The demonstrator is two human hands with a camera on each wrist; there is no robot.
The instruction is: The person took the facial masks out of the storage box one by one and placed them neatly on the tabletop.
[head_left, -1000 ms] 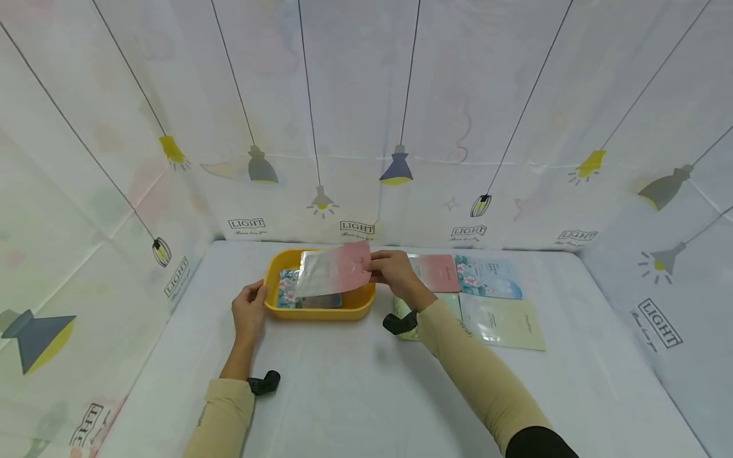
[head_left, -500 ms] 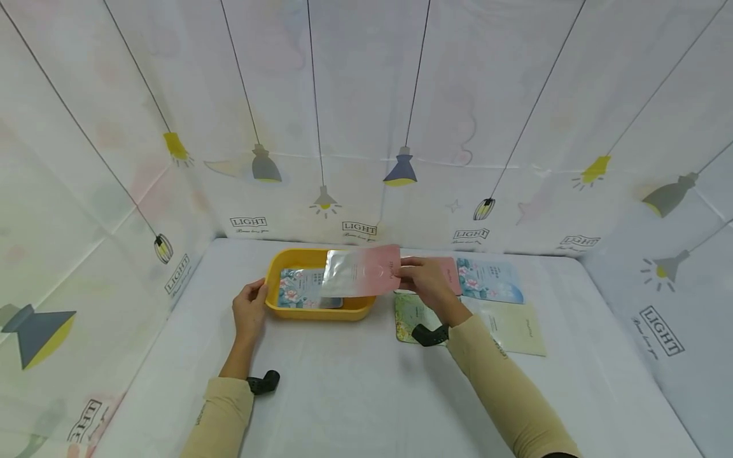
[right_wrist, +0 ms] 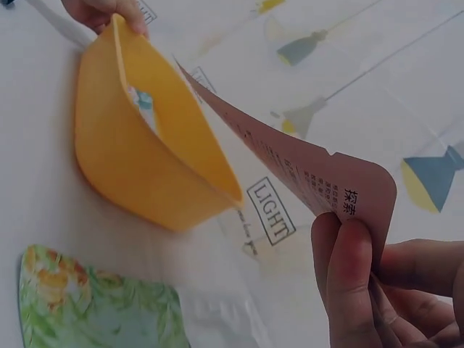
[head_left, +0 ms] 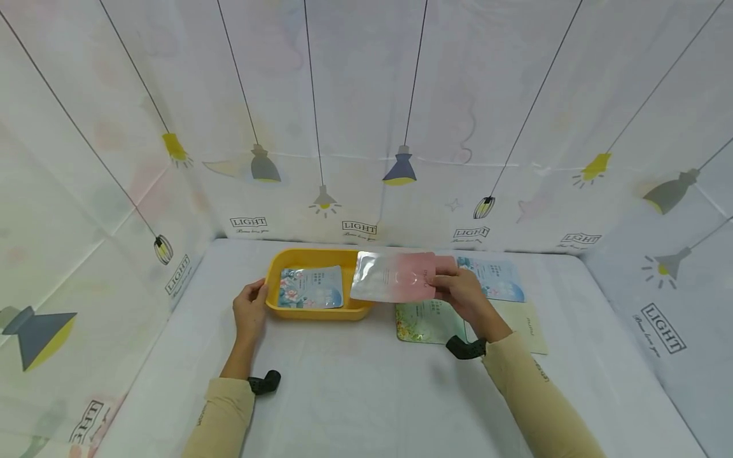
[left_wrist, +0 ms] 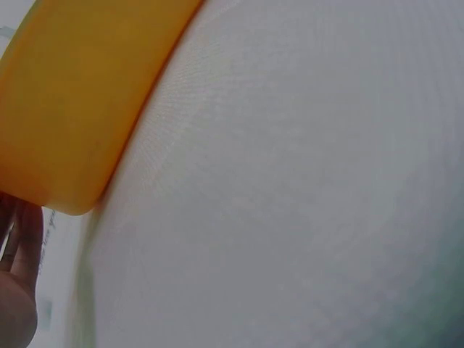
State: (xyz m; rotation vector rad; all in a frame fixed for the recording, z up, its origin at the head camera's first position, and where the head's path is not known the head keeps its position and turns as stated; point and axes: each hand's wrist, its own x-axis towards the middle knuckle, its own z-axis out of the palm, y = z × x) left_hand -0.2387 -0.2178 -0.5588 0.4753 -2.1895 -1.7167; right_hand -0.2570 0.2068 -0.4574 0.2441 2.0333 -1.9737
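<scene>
In the head view my right hand (head_left: 466, 296) pinches the pink end of a pink-and-silver sheet mask packet (head_left: 395, 277). The packet is held up off the table, its left end overlapping the right rim of a yellow plastic basin (head_left: 321, 314). Seen from the right wrist, thumb and fingers (right_wrist: 351, 257) grip the packet's printed pink corner. My left hand (head_left: 250, 310) holds the basin's left end, thumb at the rim. Inside the basin lies a blue floral packet (head_left: 312, 287). The left wrist view shows the basin's outer wall (left_wrist: 72, 94) with part of the left hand (left_wrist: 18, 268) beside it.
Right of the basin, more packets lie flat on the white table: a green floral one (head_left: 426, 321), a pale yellow one (head_left: 527, 324), a blue floral one (head_left: 498, 280) and a mostly covered pink one (head_left: 445, 261). A lamp-printed cloth (head_left: 355, 114) rises behind and at both sides.
My right hand has carried the pink packet rightward from over the basin, uncovering the blue floral packet inside. The left hand has stayed on the basin's left end.
</scene>
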